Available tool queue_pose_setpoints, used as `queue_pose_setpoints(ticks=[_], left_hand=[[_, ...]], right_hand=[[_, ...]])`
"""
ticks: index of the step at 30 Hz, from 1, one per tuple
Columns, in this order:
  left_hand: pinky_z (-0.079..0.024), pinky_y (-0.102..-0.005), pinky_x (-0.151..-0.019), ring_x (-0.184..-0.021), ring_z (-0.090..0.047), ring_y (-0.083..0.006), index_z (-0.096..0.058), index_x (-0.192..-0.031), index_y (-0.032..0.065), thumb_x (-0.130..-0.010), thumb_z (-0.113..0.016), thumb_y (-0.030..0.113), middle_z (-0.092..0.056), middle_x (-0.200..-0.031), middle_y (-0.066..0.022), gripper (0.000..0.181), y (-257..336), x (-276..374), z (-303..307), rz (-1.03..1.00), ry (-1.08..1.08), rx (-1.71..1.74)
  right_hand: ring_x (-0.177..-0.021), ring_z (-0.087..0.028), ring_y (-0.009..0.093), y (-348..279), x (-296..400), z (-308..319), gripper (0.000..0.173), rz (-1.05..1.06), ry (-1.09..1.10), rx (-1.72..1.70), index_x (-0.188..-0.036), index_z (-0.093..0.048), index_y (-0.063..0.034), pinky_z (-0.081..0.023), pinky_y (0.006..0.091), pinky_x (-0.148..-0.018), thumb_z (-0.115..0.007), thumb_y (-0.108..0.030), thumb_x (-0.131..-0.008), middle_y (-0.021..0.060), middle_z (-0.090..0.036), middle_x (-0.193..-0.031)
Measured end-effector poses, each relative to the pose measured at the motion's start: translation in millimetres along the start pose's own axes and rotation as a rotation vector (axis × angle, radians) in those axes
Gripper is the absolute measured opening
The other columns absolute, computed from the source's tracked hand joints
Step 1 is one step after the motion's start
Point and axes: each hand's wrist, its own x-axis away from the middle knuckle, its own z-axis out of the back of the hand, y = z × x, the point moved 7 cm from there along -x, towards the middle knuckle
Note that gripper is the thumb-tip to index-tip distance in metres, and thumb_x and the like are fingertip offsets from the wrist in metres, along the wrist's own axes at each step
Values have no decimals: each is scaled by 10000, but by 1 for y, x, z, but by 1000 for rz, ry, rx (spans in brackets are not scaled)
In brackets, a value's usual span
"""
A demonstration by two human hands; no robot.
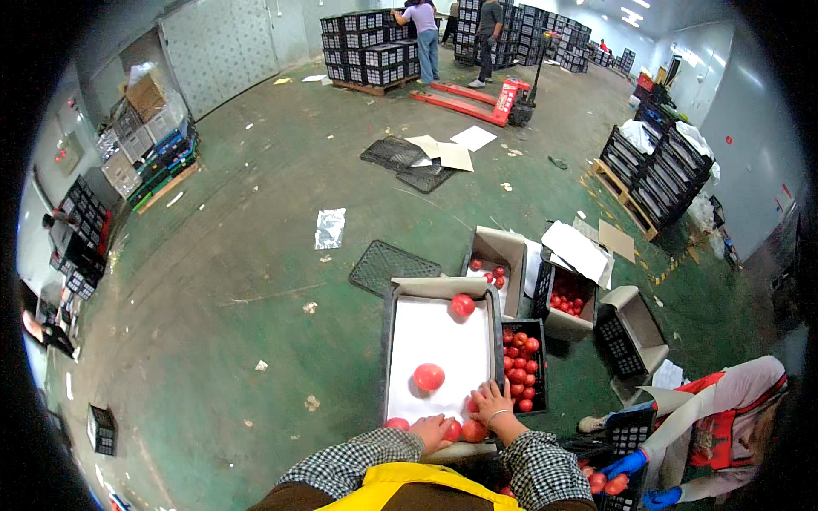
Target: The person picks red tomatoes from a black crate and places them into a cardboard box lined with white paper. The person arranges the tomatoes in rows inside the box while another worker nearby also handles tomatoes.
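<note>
A black plastic crate [388, 358] lined with white paper and cardboard stands before me. Along its near edge lie several round red fruits; my left hand [432, 430] rests over one red fruit [452, 430]. At the near right corner my right hand [493, 405] touches another, its fingers spread partly over the crate's right wall. Whether either hand grips its fruit cannot be told. One large red fruit [429, 377] lies mid-crate, and one more [463, 305] sits near the far right corner. Just right of the crate, a black crate [543, 364] holds many red fruits.
More crates with red fruit stand beyond, beside an open lined crate [629, 329]. A co-worker with blue gloves [626, 464] handles fruit at the lower right. A black plastic mesh sheet [393, 265] lies on the floor. Farther off are a red pallet jack [505, 102], stacked crates and people.
</note>
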Motion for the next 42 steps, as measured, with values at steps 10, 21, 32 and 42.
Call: queue_pose_setpoints(ticks=[10,21,32,42], left_hand=[[-455,-489,-853,-1002,-532,-409,-478,-1192,5,-747,-697,237,-531,-1118,-245,547,91,-8,17,-239,69,-139],[-401,-432,-1017,-1224,-446,-378,-473,-1303,49,-773,-708,260,-476,-1305,-199,617,283,21,-98,-1026,-223,-413],[-515,-347,-884,-1131,-562,-230,-398,-1362,-8,-890,-660,275,-553,-1211,-150,609,269,22,-167,-396,-765,330],[-556,-489,-723,-915,-633,-357,-573,-1139,27,-905,-454,454,-632,-1050,-182,501,203,35,-96,411,-1037,1548]], right_hand=[[-1256,-402,354,-6,257,-25,479,-463,634,-680,-1239,-536,-85,-316,473,-1070,-653,-295,-825,166,-499,-1277],[-1182,-457,393,-109,568,-204,571,-1777,672,-1036,-1288,-473,-74,-400,470,-997,-710,-232,-794,181,-479,-1278],[-1053,-555,414,-50,506,-156,837,-1675,761,-1226,-1352,-397,-147,-471,490,-892,-783,-410,-658,241,-509,-1194],[-1150,-472,376,-77,507,-203,766,-1398,209,-1013,-1318,-471,-98,-464,451,-924,-792,-375,-681,172,-493,-1219]])
